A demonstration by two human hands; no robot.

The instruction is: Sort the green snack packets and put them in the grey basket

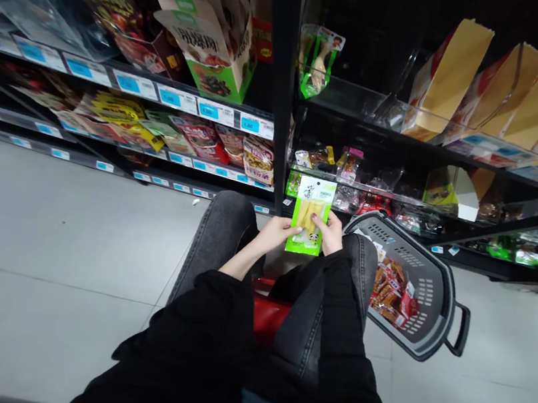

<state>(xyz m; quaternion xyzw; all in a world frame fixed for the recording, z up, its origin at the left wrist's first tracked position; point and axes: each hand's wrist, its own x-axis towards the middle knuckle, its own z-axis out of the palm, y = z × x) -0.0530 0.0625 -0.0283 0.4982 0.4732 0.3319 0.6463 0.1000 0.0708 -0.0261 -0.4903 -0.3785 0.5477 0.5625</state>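
Observation:
Between my knees I hold a green and white snack packet (pixel 310 216) upright, with pale yellow sticks showing through its front and a small panda printed low down. My left hand (pixel 275 234) grips its left edge, thumb over the front. On the other side my right hand (pixel 329 233) pinches the right edge, its thumb lying across the yellow sticks. Just right of my right knee stands a grey shopping basket (pixel 422 345), with red and brown snack packets (pixel 391 292) inside it.
Ahead are black shelves with an upright post (pixel 279 82). Open display boxes (pixel 220 53) stand upper left, cardboard boxes (pixel 452 74) upper right. Bagged snacks (pixel 202 138) fill the lower left shelf. A red seat (pixel 267 319) shows beneath me on the tiled floor (pixel 68 225).

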